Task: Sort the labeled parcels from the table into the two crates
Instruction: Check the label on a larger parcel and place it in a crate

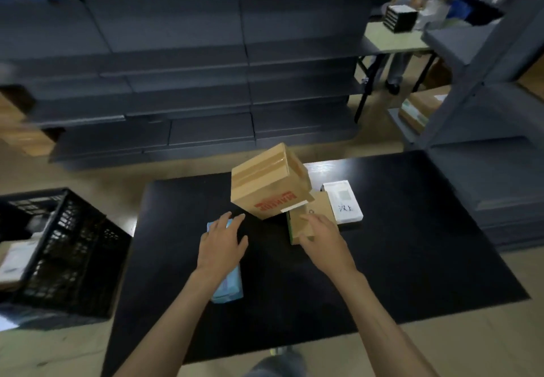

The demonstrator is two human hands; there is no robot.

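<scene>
On the black table (pixel 412 244) a large taped cardboard box (pixel 266 181) with red print sits tilted, leaning over a smaller brown box (pixel 316 210). A white parcel (pixel 344 201) with handwriting lies to its right. A light blue packet (pixel 228 287) lies at the left, partly under my left hand (pixel 223 244), which hovers with fingers spread. My right hand (pixel 322 237) rests its fingers on the smaller brown box; a firm grip is not visible. A black crate (pixel 73 247) stands on the floor at the left, holding a white parcel (pixel 13 262).
Grey shelving (pixel 176 82) runs behind the table, and another rack (pixel 482 88) stands at the right with cardboard boxes on a low shelf. A folding table (pixel 391 38) with a person beside it is at the far right. Only one crate is in view.
</scene>
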